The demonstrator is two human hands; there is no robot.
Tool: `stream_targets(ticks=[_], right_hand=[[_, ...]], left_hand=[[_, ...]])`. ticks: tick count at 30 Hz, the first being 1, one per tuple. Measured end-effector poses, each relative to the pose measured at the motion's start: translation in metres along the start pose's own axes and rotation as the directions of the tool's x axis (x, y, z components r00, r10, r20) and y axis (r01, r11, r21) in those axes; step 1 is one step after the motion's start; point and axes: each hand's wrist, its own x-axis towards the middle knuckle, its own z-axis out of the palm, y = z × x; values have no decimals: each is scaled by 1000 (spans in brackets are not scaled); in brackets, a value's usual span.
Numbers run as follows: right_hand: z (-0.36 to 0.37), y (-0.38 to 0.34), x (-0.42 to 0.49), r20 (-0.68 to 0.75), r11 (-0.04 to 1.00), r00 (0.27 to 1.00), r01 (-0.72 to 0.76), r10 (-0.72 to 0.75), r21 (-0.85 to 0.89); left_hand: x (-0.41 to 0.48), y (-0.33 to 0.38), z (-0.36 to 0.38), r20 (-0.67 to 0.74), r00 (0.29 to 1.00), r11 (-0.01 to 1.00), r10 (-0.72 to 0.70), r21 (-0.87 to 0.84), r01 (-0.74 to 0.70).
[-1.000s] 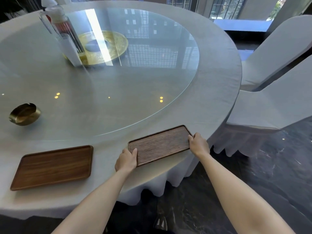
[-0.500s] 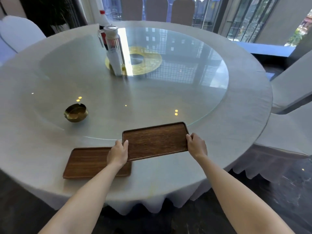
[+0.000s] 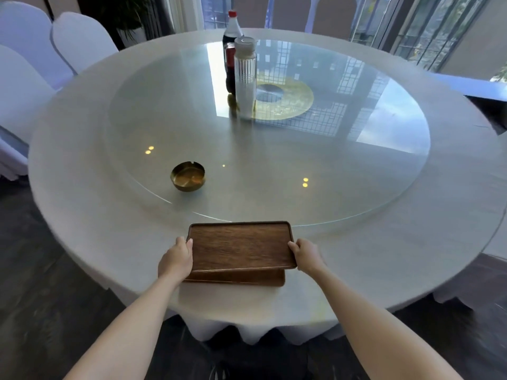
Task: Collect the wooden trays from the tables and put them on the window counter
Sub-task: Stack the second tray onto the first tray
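Observation:
A dark wooden tray (image 3: 241, 245) is held level just above a second wooden tray (image 3: 238, 278), which lies on the white tablecloth near the table's front edge. Only the near strip of the lower tray shows; the rest is hidden under the upper one. My left hand (image 3: 177, 259) grips the upper tray's left short edge and my right hand (image 3: 306, 255) grips its right short edge. Whether the two trays touch I cannot tell.
The round table (image 3: 82, 215) carries a glass turntable (image 3: 356, 174) with a brass ashtray (image 3: 188, 176), a cola bottle (image 3: 230, 42) and a ribbed clear bottle (image 3: 245, 75). White-covered chairs (image 3: 79, 39) stand at the left. A window counter (image 3: 472, 87) runs at the far right.
Both hands have carried the tray leftward from the table's right front edge until it sits over the second tray. My view has shifted left with it.

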Motion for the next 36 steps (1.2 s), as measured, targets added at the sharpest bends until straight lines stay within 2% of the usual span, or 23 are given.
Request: stream_targets(ticks=[4, 18, 26, 32, 36], right_hand=[[24, -6, -3, 37, 1000, 999, -25, 25, -7], [35, -4, -13, -10, 991, 994, -108, 108, -73], [33, -4, -13, 55, 986, 993, -94, 102, -135], [40, -6, -13, -21, 994, 995, -101, 102, 42], [44, -8, -9, 19, 965, 983, -181, 180, 190]], left_hand=[[4, -24, -1, 32, 999, 1000, 8, -2, -8], [19, -37, 13, 178, 980, 993, 86, 69, -100], [24, -32, 9, 236, 972, 1000, 9, 4, -11], [25, -28, 6, 290, 954, 994, -82, -49, 100], [28, -26, 5, 362, 925, 984, -117, -84, 157]])
